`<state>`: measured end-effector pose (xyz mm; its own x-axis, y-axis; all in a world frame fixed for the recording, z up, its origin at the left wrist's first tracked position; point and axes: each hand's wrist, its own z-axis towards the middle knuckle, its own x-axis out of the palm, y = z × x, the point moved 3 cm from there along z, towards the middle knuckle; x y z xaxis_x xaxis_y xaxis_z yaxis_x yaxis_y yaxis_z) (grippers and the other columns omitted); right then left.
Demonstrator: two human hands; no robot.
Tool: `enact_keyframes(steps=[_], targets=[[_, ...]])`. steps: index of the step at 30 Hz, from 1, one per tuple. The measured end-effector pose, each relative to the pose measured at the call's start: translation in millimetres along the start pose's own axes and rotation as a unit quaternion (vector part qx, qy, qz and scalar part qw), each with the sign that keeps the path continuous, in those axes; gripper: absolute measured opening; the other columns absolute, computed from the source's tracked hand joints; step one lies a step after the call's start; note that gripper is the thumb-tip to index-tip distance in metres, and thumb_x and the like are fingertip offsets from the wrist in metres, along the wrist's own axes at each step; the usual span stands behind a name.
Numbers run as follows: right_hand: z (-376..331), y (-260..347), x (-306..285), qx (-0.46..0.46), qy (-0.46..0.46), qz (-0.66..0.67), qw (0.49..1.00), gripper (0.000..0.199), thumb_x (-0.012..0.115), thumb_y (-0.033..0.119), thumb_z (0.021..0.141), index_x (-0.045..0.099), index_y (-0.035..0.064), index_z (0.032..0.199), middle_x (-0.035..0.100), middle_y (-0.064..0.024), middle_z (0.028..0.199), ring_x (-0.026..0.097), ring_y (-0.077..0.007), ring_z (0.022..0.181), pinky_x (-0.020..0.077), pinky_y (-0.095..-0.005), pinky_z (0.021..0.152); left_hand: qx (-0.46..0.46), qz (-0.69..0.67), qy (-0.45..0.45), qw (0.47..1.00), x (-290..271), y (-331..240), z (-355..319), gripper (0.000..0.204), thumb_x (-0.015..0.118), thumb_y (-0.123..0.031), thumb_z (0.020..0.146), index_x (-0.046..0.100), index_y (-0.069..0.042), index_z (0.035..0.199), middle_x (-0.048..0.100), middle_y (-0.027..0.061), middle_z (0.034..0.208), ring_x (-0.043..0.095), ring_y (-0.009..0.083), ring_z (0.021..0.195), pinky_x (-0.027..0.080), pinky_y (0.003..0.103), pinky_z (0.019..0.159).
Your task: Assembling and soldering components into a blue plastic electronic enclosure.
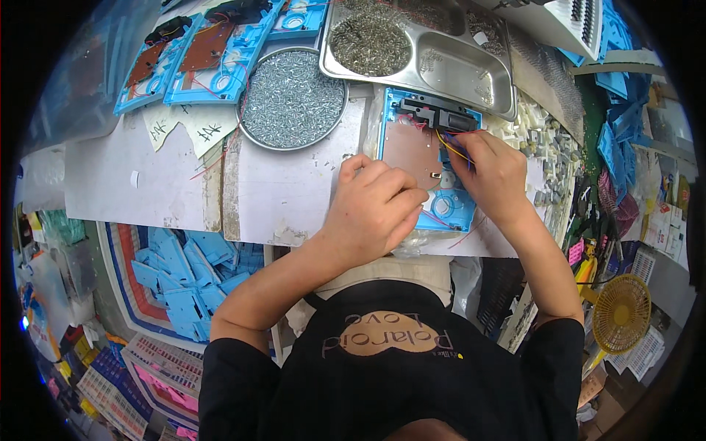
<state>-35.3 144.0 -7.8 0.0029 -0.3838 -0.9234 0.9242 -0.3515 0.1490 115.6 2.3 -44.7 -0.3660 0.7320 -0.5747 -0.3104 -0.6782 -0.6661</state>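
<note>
In front of me lies a light-blue plastic housing point(461, 216) with a brown circuit board point(409, 152) in it. A black plastic part point(434, 114) spans the housing's far end. My right hand point(494, 175) is closed in a pinch at the board's right side, on thin yellow and blue wires point(454, 148); its fingertips are partly hidden. Over the housing's near left corner rests my left hand point(378, 209), its fingers curled and closed, the index finger next to the board's near edge. What those fingers hold, if anything, is hidden.
A round metal dish point(293, 99) of small screws stands to the left. Behind is a steel compartment tray point(463, 70) with more small metal parts. Other blue housings point(209, 59) lie at the far left. Small whitish parts point(540, 136) spread at right; a bin point(121, 275) holds blue pieces below.
</note>
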Motion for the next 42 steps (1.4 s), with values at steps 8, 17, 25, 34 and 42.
enact_keyframes(steps=[8, 17, 25, 34, 42], targets=[[3, 1, -6, 0.025, 0.034, 0.044, 0.998, 0.016, 0.08, 0.009, 0.079, 0.072, 0.0052, 0.093, 0.069, -0.009, 0.082, 0.069, -0.0271, 0.07, 0.0543, -0.0368, 0.06, 0.002, -0.009, -0.013, 1.0, 0, 1, -1, 0.019, 0.075, -0.012, 0.077, 0.074, -0.014, 0.096, 0.063, -0.0023, 0.094, 0.058, 0.0194, 0.089, 0.034, 0.044, 0.09], [13, -9, -20, 0.034, 0.2, 0.174, 0.964, 0.016, 0.071, 0.005, 0.082, 0.076, 0.0013, 0.097, 0.065, -0.0124, 0.076, 0.063, -0.0286, 0.064, 0.0494, -0.0371, 0.058, 0.001, -0.014, -0.012, 1.0, 0, 3, -3, 0.019, 0.075, -0.011, 0.077, 0.074, -0.014, 0.096, 0.063, -0.0026, 0.095, 0.058, 0.0193, 0.088, 0.034, 0.043, 0.089], [12, -14, -21, 0.016, 0.202, 0.209, 0.957, 0.022, 0.071, 0.004, 0.08, 0.078, 0.0026, 0.101, 0.065, -0.0113, 0.075, 0.063, -0.0266, 0.067, 0.0483, -0.0368, 0.061, 0.004, -0.007, 0.0, 1.0, 0, 2, -1, 0.023, 0.076, -0.011, 0.077, 0.073, -0.015, 0.099, 0.063, -0.0027, 0.095, 0.058, 0.0188, 0.088, 0.034, 0.041, 0.088], [-71, -7, -41, 0.199, 0.083, 0.29, 0.933, 0.077, 0.085, 0.019, 0.077, 0.053, 0.002, 0.144, 0.065, -0.0184, 0.119, 0.061, -0.0268, 0.103, 0.0505, -0.0356, 0.088, 0.014, 0.0, -0.001, 1.0, -4, -3, 7, 0.025, 0.076, -0.012, 0.077, 0.072, -0.015, 0.102, 0.064, -0.0018, 0.095, 0.058, 0.0194, 0.087, 0.034, 0.041, 0.088], [-98, 62, -68, 0.215, 0.221, 0.193, 0.932, 0.062, 0.077, 0.016, 0.084, 0.057, 0.0085, 0.143, 0.07, -0.0067, 0.083, 0.065, -0.0256, 0.074, 0.0522, -0.0375, 0.07, 0.07, -0.038, 0.127, 0.989, -10, -41, 43, 0.031, 0.075, -0.016, 0.079, 0.071, -0.013, 0.11, 0.062, 0.0005, 0.097, 0.059, 0.0197, 0.086, 0.041, 0.041, 0.085]])
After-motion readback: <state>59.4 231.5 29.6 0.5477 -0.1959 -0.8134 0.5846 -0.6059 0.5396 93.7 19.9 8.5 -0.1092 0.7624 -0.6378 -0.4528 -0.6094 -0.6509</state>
